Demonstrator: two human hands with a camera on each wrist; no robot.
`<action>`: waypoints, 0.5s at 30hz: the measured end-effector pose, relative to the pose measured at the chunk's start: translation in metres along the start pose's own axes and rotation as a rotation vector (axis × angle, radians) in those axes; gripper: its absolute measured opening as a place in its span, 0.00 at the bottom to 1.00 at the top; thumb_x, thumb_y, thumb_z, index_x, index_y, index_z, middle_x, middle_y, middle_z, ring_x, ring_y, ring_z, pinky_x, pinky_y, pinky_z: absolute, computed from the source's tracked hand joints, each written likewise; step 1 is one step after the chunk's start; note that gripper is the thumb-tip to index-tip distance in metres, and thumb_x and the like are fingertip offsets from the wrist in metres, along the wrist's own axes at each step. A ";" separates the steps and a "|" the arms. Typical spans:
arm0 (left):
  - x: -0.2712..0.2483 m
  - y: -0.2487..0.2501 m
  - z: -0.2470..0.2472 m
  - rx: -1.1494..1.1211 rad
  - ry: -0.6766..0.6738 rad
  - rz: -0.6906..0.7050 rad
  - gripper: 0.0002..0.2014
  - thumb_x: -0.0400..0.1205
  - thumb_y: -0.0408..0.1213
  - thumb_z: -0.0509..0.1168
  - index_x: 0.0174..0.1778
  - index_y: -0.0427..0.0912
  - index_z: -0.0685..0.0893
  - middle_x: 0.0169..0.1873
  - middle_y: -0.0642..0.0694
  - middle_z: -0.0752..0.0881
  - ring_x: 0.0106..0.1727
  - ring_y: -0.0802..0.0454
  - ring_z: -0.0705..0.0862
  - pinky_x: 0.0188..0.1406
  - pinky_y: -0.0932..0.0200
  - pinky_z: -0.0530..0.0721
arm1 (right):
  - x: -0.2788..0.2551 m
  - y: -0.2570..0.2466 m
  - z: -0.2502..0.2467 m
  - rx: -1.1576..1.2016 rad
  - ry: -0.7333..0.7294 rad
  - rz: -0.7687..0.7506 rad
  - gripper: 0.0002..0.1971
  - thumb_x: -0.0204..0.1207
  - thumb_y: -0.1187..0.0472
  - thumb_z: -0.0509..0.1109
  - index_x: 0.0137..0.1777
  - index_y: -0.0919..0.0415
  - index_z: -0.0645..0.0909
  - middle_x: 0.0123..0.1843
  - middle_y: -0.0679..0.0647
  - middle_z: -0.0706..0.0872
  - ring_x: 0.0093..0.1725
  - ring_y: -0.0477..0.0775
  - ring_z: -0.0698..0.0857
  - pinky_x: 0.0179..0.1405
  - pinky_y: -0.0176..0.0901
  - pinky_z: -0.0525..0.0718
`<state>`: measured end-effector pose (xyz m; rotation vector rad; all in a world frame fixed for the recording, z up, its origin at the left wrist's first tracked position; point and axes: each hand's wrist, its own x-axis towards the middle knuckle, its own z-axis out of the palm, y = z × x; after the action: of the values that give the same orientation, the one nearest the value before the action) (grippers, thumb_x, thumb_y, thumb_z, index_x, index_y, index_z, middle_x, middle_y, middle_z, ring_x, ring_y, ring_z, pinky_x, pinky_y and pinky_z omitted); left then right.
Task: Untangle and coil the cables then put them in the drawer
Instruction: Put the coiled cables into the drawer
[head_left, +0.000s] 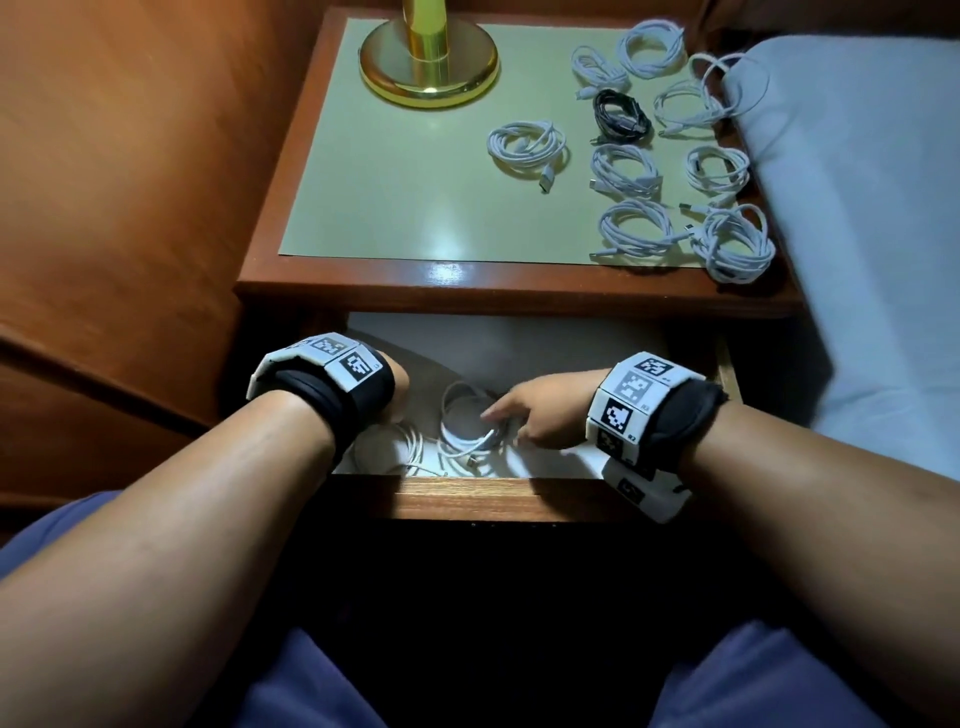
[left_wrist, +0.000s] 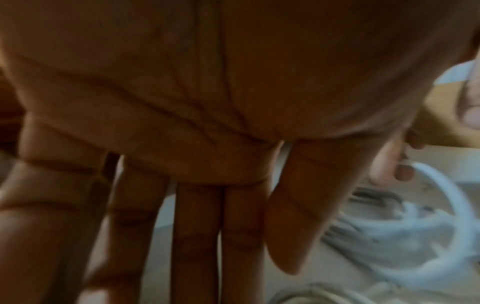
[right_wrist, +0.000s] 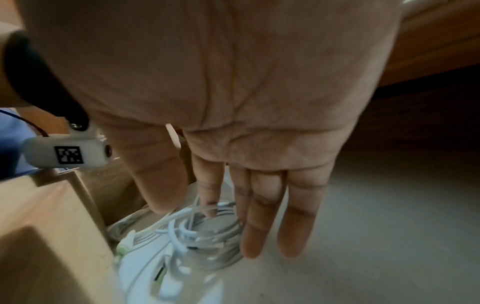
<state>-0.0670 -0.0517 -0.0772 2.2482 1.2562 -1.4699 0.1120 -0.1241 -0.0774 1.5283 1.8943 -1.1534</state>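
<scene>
The drawer (head_left: 493, 496) of the nightstand stands pulled out, with both my hands inside it. White coiled cables (head_left: 467, 431) lie at its front left. My right hand (head_left: 540, 415) reaches left with straight fingers, and its fingertips (right_wrist: 210, 207) touch the top coil (right_wrist: 207, 236). My left hand (head_left: 397, 387) hangs at the drawer's left side. Its fingers (left_wrist: 197, 226) point straight down and hold nothing, beside the blurred coils (left_wrist: 415, 236). On the nightstand top lie several white coils (head_left: 636, 226), one apart (head_left: 527, 145), and a black coil (head_left: 621, 115).
A brass lamp base (head_left: 428, 57) stands at the back of the green nightstand top (head_left: 389, 197). A bed with a pale sheet (head_left: 872, 208) borders the right side, and one cable loop hangs onto it. A wooden panel (head_left: 130, 182) closes the left.
</scene>
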 end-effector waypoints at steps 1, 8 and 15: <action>-0.003 -0.001 -0.002 -0.028 -0.011 0.000 0.13 0.85 0.42 0.63 0.49 0.34 0.86 0.56 0.33 0.85 0.59 0.38 0.85 0.68 0.49 0.81 | -0.001 -0.002 0.001 0.025 -0.021 -0.016 0.32 0.79 0.69 0.61 0.82 0.46 0.70 0.81 0.45 0.74 0.79 0.49 0.73 0.77 0.39 0.68; -0.002 0.004 -0.009 -0.251 0.256 0.054 0.15 0.84 0.43 0.64 0.62 0.41 0.87 0.57 0.41 0.89 0.58 0.40 0.87 0.57 0.51 0.85 | -0.015 -0.004 -0.010 0.003 0.141 -0.095 0.25 0.82 0.62 0.67 0.79 0.49 0.75 0.70 0.47 0.85 0.70 0.51 0.81 0.70 0.41 0.76; -0.023 0.016 -0.016 -0.563 0.709 0.253 0.08 0.82 0.46 0.66 0.40 0.47 0.83 0.38 0.49 0.86 0.42 0.45 0.84 0.40 0.55 0.83 | -0.080 0.033 -0.044 0.251 0.851 -0.067 0.07 0.82 0.53 0.68 0.55 0.50 0.87 0.41 0.39 0.83 0.44 0.44 0.82 0.47 0.40 0.77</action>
<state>-0.0477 -0.0657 -0.0549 2.4319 1.2530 -0.1593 0.1735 -0.1324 -0.0024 2.3751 2.3817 -0.8420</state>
